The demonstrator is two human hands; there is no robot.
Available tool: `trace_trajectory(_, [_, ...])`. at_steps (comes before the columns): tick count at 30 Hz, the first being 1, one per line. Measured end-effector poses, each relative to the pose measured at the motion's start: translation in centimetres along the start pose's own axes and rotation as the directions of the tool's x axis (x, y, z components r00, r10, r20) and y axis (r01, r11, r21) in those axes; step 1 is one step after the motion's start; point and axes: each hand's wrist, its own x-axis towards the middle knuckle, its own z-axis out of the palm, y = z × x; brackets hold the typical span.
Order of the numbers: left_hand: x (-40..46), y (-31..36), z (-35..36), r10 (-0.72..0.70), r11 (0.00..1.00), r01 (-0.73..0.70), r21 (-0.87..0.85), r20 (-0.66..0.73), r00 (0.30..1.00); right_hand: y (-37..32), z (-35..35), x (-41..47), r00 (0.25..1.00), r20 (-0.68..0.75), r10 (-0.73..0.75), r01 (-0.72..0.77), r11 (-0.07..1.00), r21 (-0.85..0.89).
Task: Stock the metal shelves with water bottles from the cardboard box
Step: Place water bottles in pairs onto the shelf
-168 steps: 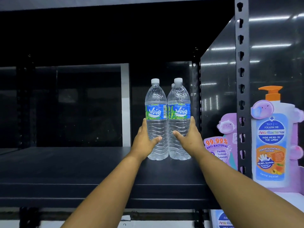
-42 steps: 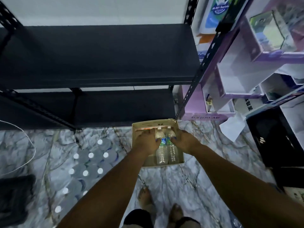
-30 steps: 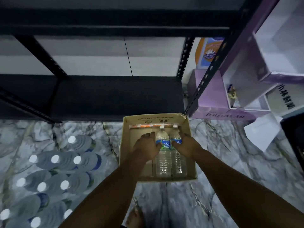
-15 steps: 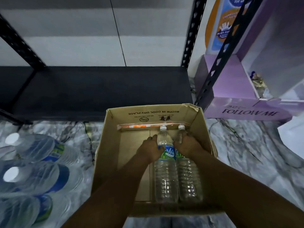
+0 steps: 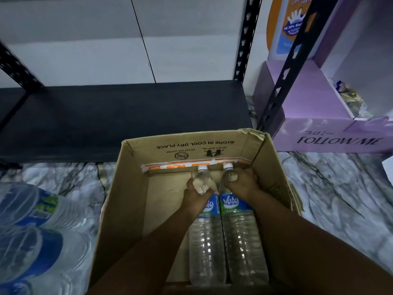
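Note:
An open cardboard box stands on the marble floor in front of the black metal shelf. Two clear water bottles with blue labels lie side by side in the box's right half. My left hand grips the upper part of the left bottle. My right hand grips the shoulder of the right bottle. Both white caps point toward the shelf.
A wrapped pack of water bottles lies on the floor at the left. A purple display stand sits at the right behind a black shelf post. White wall panels back the low shelf.
I left two bottles standing on an upper shelf, bent down to the box on the floor, and both hands have closed round the two bottles lying in it. The view has come closer.

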Motion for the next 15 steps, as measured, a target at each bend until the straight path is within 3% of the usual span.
trace_trajectory(3, [0.1, -0.5, -0.2, 0.048, 0.999, -0.048, -0.003, -0.019, 0.999, 0.7, 0.4, -0.8, 1.0, 0.001, 0.031, -0.03, 0.968, 0.249])
trace_trajectory(7, [0.5, -0.9, -0.3, 0.086, 0.996, -0.086, -0.01, -0.018, 0.996, 1.5, 0.5, -0.7, 0.998, 0.059, 0.007, -0.032, 0.902, 0.431])
trace_trajectory(15, [0.5, -1.5, -1.5, 0.125, 0.99, -0.125, -0.067, 0.002, 0.992, 0.6, 0.2, -0.7, 0.991, 0.12, 0.054, -0.104, 0.88, 0.463])
